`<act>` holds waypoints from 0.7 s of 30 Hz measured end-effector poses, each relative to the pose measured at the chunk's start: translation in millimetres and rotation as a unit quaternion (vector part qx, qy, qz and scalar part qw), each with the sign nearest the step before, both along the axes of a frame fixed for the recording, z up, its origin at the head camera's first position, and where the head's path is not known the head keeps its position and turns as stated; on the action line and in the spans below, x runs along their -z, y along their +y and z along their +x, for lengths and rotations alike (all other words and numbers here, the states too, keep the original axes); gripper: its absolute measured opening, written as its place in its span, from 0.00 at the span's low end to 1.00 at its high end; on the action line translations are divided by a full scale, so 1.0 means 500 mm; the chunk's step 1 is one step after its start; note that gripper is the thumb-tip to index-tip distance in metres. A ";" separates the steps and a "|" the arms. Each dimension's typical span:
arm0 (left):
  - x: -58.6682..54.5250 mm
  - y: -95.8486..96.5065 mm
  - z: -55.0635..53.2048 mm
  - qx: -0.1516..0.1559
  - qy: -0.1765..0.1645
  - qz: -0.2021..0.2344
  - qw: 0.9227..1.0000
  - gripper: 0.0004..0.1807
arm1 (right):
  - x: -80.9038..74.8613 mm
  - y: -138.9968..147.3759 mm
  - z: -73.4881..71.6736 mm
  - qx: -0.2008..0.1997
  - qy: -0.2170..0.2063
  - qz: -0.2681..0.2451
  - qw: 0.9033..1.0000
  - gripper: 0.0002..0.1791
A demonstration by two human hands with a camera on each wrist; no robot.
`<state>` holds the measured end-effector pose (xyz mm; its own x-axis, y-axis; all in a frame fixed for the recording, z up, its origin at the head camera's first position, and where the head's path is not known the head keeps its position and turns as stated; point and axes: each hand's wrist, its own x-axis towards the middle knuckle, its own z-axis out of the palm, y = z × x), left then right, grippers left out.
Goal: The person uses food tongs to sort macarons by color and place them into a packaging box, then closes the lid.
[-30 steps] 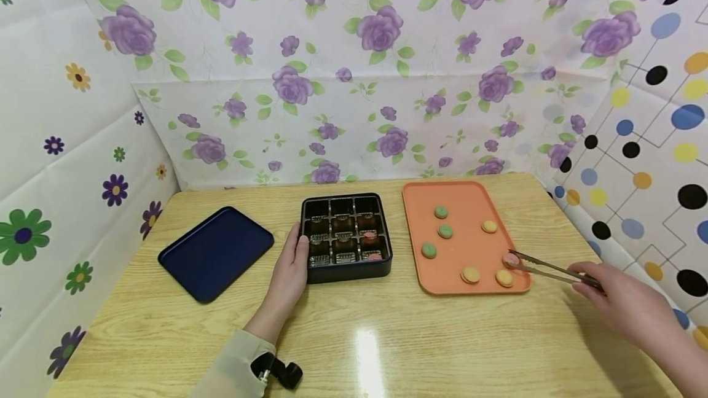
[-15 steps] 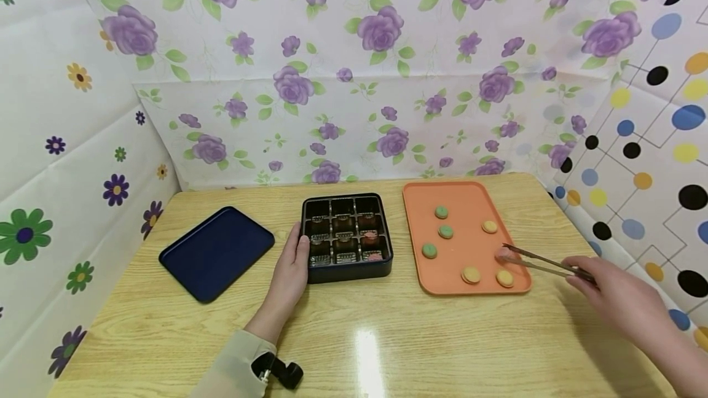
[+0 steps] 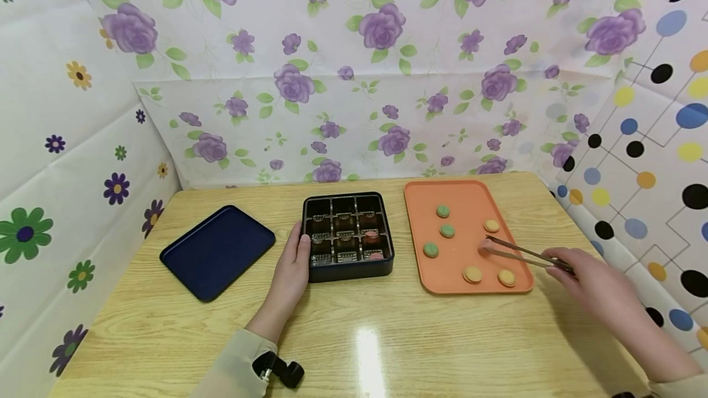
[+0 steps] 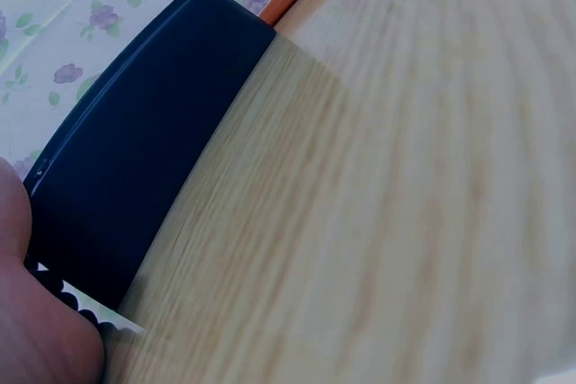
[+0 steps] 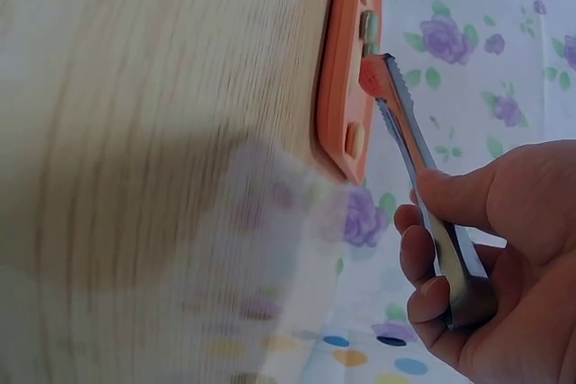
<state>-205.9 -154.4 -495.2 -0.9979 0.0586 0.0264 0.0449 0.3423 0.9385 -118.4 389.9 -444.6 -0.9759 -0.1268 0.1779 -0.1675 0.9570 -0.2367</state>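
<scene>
In the head view, my right hand (image 3: 594,278) grips metal tongs (image 3: 528,257). Their tips pinch a pink macaron (image 3: 485,246) over the orange tray (image 3: 453,192); the right wrist view shows the macaron (image 5: 373,76) between serrated tips, raised above the tray's rim. My left hand (image 3: 290,263) rests along the left side of a black box (image 3: 350,272), its thumb at the rim and the other fingers partly hidden behind the wall. Clear dividers split the box into several compartments. Pink macarons sit in two right-hand ones, the middle (image 3: 371,235) and the front (image 3: 375,255).
Green macarons (image 3: 447,231) lie on the tray's left half. Yellow ones (image 3: 472,274) lie near its front edge and right side. A dark blue tray-like lid (image 3: 218,253) lies left of the box. Patterned cloth walls (image 3: 354,97) enclose the wooden table (image 3: 332,336).
The tongs have lifted the pink macaron from the tray's right edge and carried it left toward the tray's middle. My right hand has moved left with them; my left hand stays at the box.
</scene>
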 end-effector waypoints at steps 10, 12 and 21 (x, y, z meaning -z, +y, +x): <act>0.000 0.000 0.002 -0.001 -0.002 0.001 1.000 0.37 | -0.008 -0.040 -0.015 0.000 0.030 -0.016 0.999 0.14; 0.000 0.000 0.002 -0.002 -0.002 0.000 1.000 0.37 | -0.012 -0.049 -0.019 -0.004 0.038 -0.017 0.999 0.14; 0.000 0.001 0.002 -0.002 0.000 -0.002 1.000 0.37 | -0.039 -0.102 -0.049 -0.021 0.023 -0.036 0.999 0.16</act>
<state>-204.6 -153.7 -495.2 -0.9982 0.0542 0.0257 0.0430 0.3464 0.9371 -143.0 338.7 -425.1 -0.9606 -0.1536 0.2316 -0.2200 0.9296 -0.2957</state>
